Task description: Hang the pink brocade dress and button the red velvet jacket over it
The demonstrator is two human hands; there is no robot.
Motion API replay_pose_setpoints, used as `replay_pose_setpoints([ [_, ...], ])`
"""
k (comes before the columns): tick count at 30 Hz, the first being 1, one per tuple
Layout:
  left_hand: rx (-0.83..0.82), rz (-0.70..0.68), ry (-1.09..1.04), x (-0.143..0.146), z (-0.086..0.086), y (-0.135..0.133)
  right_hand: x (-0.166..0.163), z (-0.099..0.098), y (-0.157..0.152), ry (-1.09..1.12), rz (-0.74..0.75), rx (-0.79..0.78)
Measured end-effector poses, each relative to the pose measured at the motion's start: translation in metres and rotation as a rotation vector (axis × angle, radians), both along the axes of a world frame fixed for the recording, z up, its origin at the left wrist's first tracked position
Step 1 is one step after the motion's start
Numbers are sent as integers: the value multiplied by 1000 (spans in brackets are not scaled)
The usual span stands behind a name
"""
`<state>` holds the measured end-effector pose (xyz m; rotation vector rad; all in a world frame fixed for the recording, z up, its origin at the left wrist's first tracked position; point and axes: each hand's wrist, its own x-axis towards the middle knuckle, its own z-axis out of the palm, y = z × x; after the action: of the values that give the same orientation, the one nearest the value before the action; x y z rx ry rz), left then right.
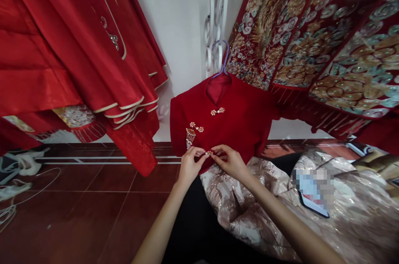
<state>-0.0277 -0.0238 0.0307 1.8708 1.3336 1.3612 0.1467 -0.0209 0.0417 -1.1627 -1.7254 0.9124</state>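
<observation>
A dark red velvet top (237, 122) hangs on a purple hanger (222, 62) from a white metal rail. It has pearl button clasps, one near the collar (217, 111) and one lower left with a beaded tassel (190, 135). My left hand (189, 165) and my right hand (229, 160) meet at the garment's lower front. Both pinch a small pearl clasp (208, 153) between their fingertips.
Red satin garments with cream trim (93, 60) hang at the left. Heavily embroidered red and gold robes (318, 35) hang at the right. A pale brocade cloth (264, 210) lies on my lap, with a phone (313, 197) on it. Cables and white items (18, 172) lie on the tiled floor.
</observation>
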Motion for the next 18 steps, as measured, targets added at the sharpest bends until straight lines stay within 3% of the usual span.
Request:
replay_pose_setpoints([
  [4,-36,-41,-31,0,5,-1,-1,-3,2,57,-27,-51],
  [9,-137,-76,-240,5,6,0,1,-1,5,103,-9,-70],
  [16,-301,96,-728,7,19,42,34,33,8,160,311,-284],
  [18,-343,80,-843,9,26,52,42,40,9,174,343,-308],
])
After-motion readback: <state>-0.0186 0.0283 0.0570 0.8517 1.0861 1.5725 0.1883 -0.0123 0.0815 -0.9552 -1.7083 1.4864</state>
